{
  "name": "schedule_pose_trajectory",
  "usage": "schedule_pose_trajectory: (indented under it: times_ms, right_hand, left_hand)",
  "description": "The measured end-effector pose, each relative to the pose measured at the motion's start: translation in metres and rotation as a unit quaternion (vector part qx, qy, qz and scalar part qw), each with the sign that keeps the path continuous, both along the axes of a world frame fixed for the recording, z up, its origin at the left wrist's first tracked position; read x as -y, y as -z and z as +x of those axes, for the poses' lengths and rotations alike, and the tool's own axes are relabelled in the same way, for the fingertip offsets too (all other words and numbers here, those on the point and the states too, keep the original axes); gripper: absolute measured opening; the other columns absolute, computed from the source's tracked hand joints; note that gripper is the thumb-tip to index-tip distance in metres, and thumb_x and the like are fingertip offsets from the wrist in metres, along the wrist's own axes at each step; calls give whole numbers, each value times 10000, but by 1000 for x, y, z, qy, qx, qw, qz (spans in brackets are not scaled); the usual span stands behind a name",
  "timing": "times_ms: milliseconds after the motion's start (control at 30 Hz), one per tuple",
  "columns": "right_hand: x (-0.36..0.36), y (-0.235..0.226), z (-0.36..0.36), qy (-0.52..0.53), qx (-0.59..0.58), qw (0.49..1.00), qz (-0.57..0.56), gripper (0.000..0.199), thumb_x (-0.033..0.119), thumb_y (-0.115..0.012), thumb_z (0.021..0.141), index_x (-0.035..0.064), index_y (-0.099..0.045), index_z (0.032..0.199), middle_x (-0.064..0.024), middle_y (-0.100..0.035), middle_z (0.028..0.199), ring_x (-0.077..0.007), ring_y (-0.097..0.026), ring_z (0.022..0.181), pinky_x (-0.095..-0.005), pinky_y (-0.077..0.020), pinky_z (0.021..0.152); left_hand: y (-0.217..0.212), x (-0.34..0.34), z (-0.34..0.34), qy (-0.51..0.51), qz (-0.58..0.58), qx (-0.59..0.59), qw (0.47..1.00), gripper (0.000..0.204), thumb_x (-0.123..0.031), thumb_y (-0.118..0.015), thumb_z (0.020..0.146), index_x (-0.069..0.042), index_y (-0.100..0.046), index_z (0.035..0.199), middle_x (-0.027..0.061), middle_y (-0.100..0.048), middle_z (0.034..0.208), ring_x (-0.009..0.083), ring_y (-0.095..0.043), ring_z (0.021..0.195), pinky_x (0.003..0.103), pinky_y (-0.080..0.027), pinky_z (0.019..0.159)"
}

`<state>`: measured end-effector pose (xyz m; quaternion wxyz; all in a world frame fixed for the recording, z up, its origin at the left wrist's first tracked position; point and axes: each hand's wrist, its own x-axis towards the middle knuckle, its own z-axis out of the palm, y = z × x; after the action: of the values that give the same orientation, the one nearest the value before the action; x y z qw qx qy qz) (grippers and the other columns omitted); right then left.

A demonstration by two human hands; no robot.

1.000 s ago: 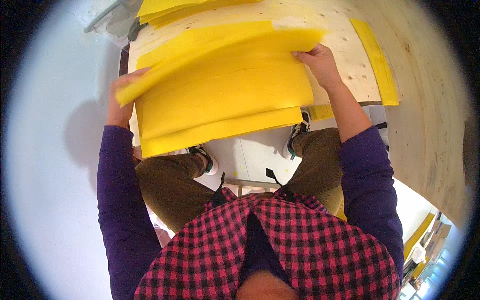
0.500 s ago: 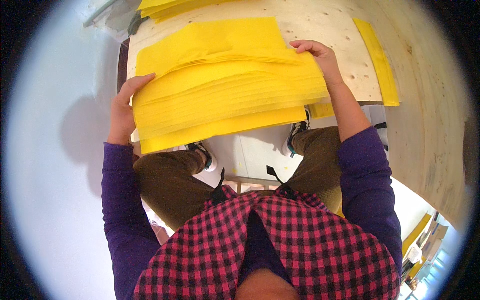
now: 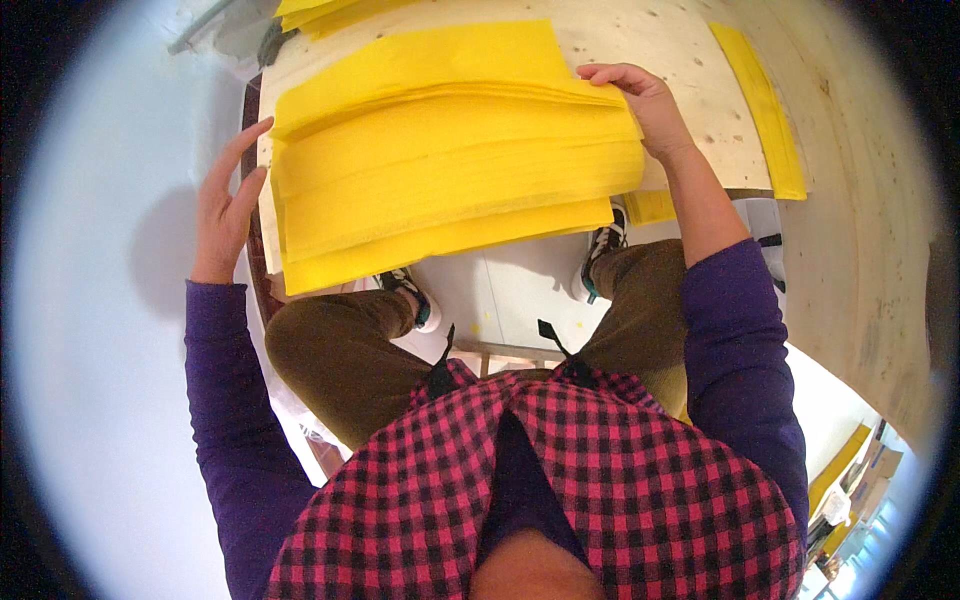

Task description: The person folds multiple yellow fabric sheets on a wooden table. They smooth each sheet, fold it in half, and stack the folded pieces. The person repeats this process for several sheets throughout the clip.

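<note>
A stack of thin yellow fabric-like sheets (image 3: 455,165) lies across the near edge of the wooden tabletop, its front part hanging over toward my knees. The upper sheets are folded or bunched along a crease. My right hand (image 3: 645,100) grips the stack's right end, thumb and fingers closed around the edges near the crease. Beside the left end is my left hand (image 3: 225,205), thumb and fingers apart, with a fingertip close to the sheets' edge and nothing held.
More yellow sheets (image 3: 335,15) lie at the far left of the tabletop (image 3: 660,50). A long yellow strip (image 3: 760,110) rests along its right side, near a curved-looking wooden panel (image 3: 850,200). A pale wall (image 3: 110,350) stands close on the left. My shoes and knees are below.
My left hand has let go of the stack's left edge and moved slightly outward, fingers opening. My right hand still holds the right end; the front layers have shifted a little.
</note>
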<state>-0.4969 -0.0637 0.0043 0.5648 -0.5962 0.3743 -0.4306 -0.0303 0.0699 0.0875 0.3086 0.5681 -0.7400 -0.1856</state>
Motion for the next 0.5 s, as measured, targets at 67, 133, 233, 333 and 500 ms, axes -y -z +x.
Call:
schedule_pose_trajectory:
  times_ms: [67, 133, 233, 333, 500]
  right_hand:
    - [0, -1, 1, -15, 11, 1000, 7, 78, 20, -621, 866, 38, -674, 920, -100, -643, 1143, -175, -632, 971, -295, -537, 859]
    - [0, -2, 1, -22, 18, 999, 21, 76, 24, -618, 870, 41, -673, 919, -99, -642, 1143, -176, -633, 969, -296, -538, 859]
    - [3, -3, 1, -27, 27, 998, 41, 66, 30, -610, 880, 48, -669, 905, -97, -642, 1137, -175, -634, 961, -298, -540, 855]
    - [4, -2, 1, -41, 51, 997, 49, 62, 40, -597, 893, 55, -656, 883, -95, -641, 1129, -174, -634, 948, -299, -543, 845]
    - [5, 2, -1, -50, 59, 994, 78, 55, 39, -591, 886, 48, -645, 885, -101, -655, 1118, -191, -622, 995, -303, -525, 876]
  left_hand:
    - [0, 9, -6, 2, -6, -3, 1000, 421, -182, -499, 926, -68, -503, 1332, 117, -509, 1363, 240, -432, 1297, 349, -293, 1087]
    - [5, 28, -15, 10, -5, -8, 1000, 429, -273, -485, 958, -77, -498, 1340, 125, -512, 1358, 246, -433, 1295, 348, -297, 1082]
    - [9, 52, -25, 2, -4, 5, 1000, 456, -328, -485, 962, -79, -491, 1344, 135, -508, 1359, 254, -432, 1296, 339, -297, 1079]
    - [10, 70, -36, 40, -23, 39, 998, 480, -317, -563, 927, -90, -491, 1344, 156, -518, 1343, 271, -453, 1274, 344, -322, 1063]
    - [9, 72, -57, 108, -49, 170, 978, 487, -220, -641, 857, -93, -518, 1311, 170, -574, 1246, 334, -509, 1177, 390, -378, 1015]
